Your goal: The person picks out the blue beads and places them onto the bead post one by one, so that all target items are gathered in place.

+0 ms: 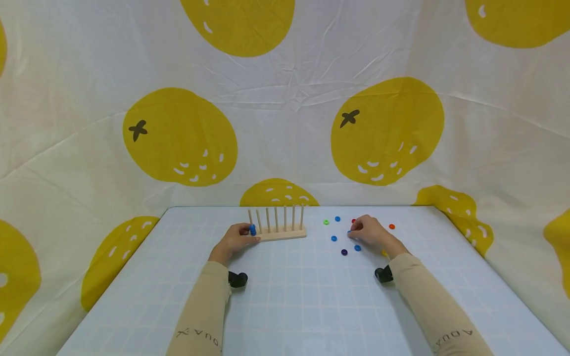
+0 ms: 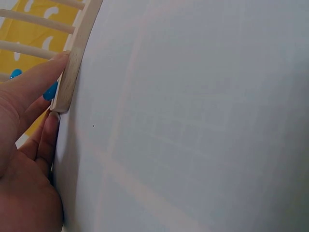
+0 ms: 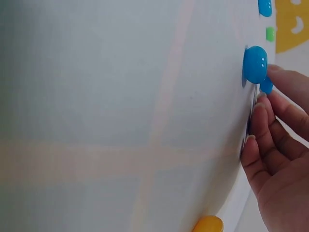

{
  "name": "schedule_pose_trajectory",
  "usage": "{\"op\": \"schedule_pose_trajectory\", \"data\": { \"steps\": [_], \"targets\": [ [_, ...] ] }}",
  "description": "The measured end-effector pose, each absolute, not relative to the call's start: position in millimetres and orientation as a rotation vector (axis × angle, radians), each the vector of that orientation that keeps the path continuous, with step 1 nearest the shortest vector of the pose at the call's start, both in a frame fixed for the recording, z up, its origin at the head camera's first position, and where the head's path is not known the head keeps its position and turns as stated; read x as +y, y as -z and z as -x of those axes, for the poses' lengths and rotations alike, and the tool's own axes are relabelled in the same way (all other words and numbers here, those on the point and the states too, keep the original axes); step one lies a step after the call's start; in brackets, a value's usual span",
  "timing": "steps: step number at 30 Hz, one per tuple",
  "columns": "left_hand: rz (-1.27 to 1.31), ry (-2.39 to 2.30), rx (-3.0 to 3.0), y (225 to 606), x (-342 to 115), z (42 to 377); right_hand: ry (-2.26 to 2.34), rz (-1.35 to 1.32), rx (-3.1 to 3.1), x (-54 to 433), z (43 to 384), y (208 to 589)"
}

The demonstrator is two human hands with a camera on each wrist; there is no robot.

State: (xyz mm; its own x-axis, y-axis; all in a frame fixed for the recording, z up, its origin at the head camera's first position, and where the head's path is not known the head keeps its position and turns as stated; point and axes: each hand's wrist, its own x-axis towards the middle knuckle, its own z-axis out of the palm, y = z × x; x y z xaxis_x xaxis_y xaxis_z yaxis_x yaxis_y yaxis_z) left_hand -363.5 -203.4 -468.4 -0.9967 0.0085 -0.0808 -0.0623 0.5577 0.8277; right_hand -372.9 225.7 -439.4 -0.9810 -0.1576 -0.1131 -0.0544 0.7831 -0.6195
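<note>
Nearby, tan sleeves [image 1: 202, 306] over pale table [image 1: 303, 306]. Dark purple ring [image 1: 344, 252] and blue ring [image 1: 357, 248] lie loose, just nearer than right hand [image 1: 373, 233]. Its thumb and fingertips pinch another small blue ring [image 3: 266, 87], close to the tabletop; a light pinch at the rim should leave the hole free. Left hand [image 1: 233, 239], thumb in front, grips left end of wooden peg rack [image 1: 285, 235]; firm hold there likely prevents tipping. Blue stack [image 1: 253, 230] on leftmost peg. Farther: green ring [image 1: 326, 222], then fruit-print cloth [image 1: 285, 148].
</note>
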Motion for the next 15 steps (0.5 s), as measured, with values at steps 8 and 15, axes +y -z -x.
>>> {"op": "schedule_pose_trajectory", "data": {
  "steps": [8, 15],
  "targets": [
    [0.032, -1.421, 2.727, 470.2, -204.0, 365.5, 1.018, 0.255, 2.809, 218.3, 374.8, 441.0],
    [0.046, -1.415, 2.731, 470.7, -202.6, 366.1, 1.052, 0.323, 2.827, 205.3, 371.6, 434.8]
  ]
}}
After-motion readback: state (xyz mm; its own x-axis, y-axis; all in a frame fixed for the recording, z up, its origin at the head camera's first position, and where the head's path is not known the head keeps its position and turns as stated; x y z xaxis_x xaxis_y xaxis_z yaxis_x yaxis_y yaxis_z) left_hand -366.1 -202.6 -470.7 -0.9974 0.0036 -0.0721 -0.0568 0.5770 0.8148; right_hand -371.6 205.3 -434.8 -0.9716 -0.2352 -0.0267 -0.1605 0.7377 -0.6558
